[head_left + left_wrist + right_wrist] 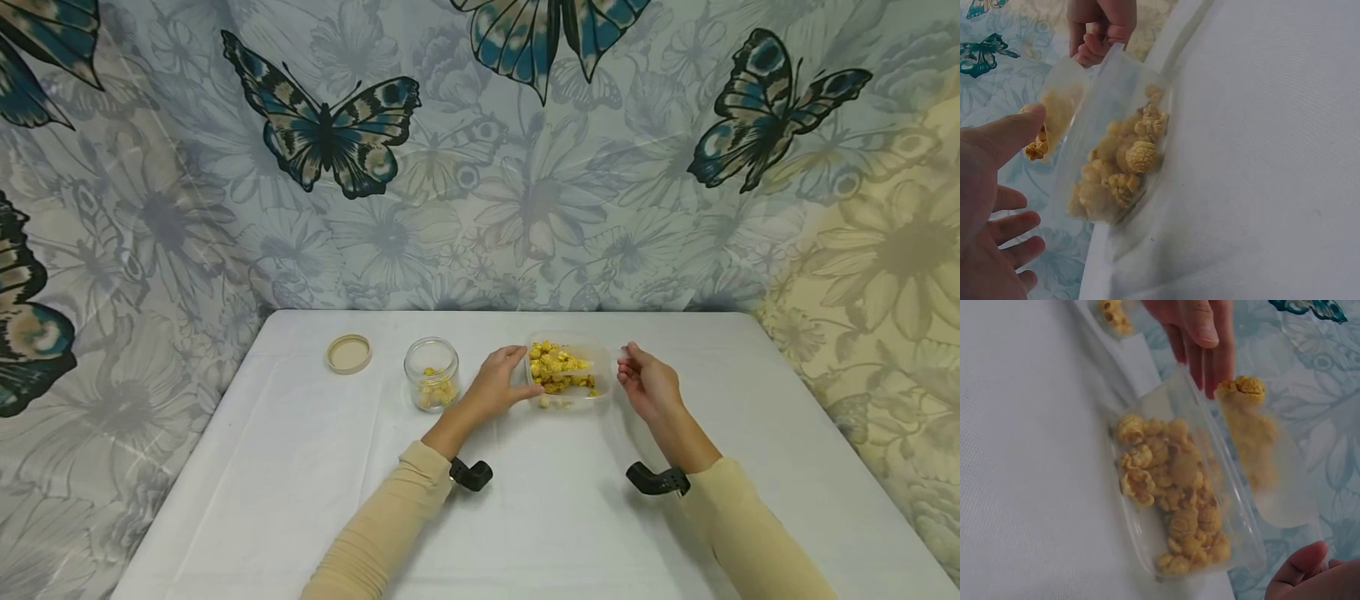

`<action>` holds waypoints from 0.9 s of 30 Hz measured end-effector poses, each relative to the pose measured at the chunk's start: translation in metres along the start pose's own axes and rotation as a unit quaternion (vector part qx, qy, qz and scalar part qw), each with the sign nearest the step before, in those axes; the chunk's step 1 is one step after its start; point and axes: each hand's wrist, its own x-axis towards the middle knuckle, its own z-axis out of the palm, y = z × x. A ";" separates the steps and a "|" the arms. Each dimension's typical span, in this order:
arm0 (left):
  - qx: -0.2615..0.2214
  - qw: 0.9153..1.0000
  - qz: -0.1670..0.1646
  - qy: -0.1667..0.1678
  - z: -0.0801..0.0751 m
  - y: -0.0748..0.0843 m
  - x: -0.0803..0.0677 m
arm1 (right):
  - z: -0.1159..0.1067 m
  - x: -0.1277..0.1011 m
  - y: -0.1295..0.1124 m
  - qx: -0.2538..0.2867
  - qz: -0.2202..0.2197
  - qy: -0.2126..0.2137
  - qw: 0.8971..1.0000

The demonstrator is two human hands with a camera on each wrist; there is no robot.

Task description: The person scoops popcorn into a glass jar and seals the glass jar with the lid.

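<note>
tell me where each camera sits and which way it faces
Head: looks forward and down at the table; both sleeved arms, left hand and right hand show.
Left wrist: faces the popcorn container; left palm shows.
Right wrist: faces the same container; a right fingertip shows.
All share the popcorn container.

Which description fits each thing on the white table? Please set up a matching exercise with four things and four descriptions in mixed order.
Things:
1. lid
2. glass jar
3. plastic tub
4. left hand

Descriptions:
a. standing open, a little popcorn at the bottom
b. lying flat, farthest left on the table
c. touching the tub's left side
d. between the two hands, holding the most popcorn

Pairs: 1-b, 2-a, 3-d, 4-c
</note>
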 end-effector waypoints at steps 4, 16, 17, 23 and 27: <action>0.000 1.000 0.007 -0.011 -0.007 0.003 -0.002 | 0.004 0.001 0.000 -0.004 -0.004 -0.010 1.000; -0.020 0.999 -0.026 -0.013 -0.028 0.018 -0.007 | 0.020 0.001 -0.007 0.007 -0.010 -0.038 0.999; -0.021 0.999 -0.027 -0.014 -0.030 0.019 -0.007 | 0.021 0.001 -0.008 0.008 -0.010 -0.039 0.999; -0.015 0.999 -0.028 -0.007 -0.038 0.022 -0.011 | 0.028 0.000 -0.010 0.006 -0.011 -0.040 0.999; -0.012 1.000 -0.021 0.011 -0.043 0.022 -0.012 | 0.031 -0.001 -0.011 0.012 -0.011 -0.043 0.999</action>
